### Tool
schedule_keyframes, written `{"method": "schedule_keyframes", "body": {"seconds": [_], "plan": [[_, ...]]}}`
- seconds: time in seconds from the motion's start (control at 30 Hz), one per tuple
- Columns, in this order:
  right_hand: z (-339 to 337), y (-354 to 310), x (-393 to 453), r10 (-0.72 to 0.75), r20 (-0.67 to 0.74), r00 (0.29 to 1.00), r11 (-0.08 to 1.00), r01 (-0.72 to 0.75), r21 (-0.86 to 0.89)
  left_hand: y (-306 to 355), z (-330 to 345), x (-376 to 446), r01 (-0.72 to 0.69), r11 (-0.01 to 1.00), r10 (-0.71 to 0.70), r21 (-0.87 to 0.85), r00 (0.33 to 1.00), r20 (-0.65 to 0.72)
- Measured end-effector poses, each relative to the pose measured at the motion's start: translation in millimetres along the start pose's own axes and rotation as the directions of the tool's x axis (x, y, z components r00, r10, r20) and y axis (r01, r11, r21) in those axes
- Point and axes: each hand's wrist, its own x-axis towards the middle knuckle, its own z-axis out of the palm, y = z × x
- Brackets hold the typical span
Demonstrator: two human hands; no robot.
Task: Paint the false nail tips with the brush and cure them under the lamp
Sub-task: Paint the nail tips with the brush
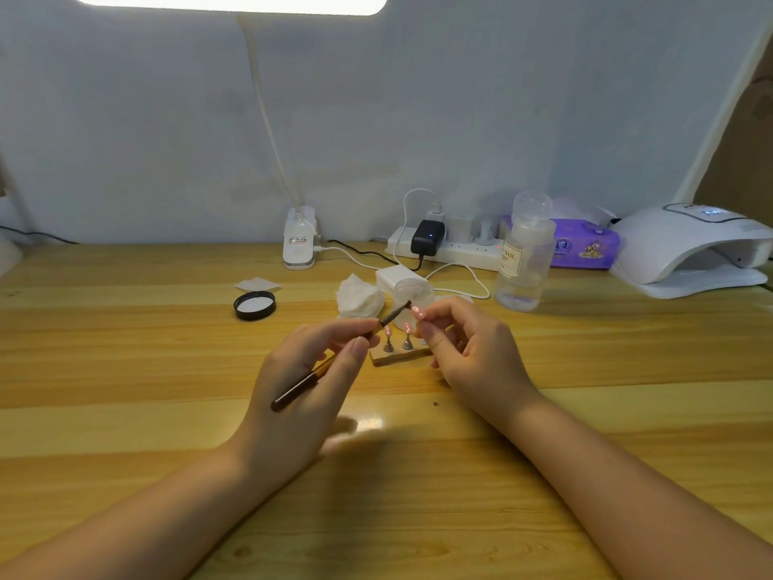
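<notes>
1. Fingers of our left hand [305, 383] pinch the brush [334, 357], bristles aimed at 2 o'clock.
2. Our right hand [468, 353] pinches a pink nail tip [418, 313]; bristles touch it.
3. Two tips [397, 330] stand on the wooden holder [397, 355], 6 o'clock of that.
4. Curing lamp [690, 249] at 3 o'clock, well apart.

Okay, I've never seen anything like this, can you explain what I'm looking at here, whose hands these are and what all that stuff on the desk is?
There is one picture, taken by a camera worn on a person's head, looking down at their own two hands over a wooden desk. The left hand holds a thin brush. The right hand pinches a small pink nail tip, with the brush end right beside it. Between the hands, a small wooden block carries two more pink tips on little stands. Behind it sit a clear jar, its black lid, crumpled wipes, a clear bottle, a power strip and, far right, a white curing lamp.
</notes>
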Motion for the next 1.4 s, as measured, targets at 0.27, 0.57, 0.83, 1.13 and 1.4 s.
{"method": "schedule_keyframes", "body": {"seconds": [0.27,0.57,0.83,1.13,1.4], "plan": [[0.5,0.6,0.3,0.008,-0.008,1.0,1.0,-0.008,0.009,2.8,0.1,-1.0,-0.001,1.0,0.001,-0.004,0.999,0.047],[0.5,1.2,-0.5,0.021,-0.006,1.0,0.999,-0.021,0.025,5.0,-1.9,-4.2,0.002,0.998,0.002,-0.062,0.998,0.069],[0.2,0.8,0.4,0.019,0.002,1.0,1.0,-0.019,0.007,4.0,-1.3,0.0,0.058,0.993,-0.053,-0.1,0.997,0.051],[0.0,1.1,-0.6,0.002,-0.029,1.0,1.0,-0.003,-0.015,0.5,-0.4,-1.8,-0.008,1.0,0.008,-0.028,1.0,0.029],[-0.4,1.1,-0.2,0.004,-0.059,0.998,1.0,-0.006,-0.029,2.2,-1.8,-3.4,0.002,0.999,0.001,-0.052,0.999,0.05]]}}
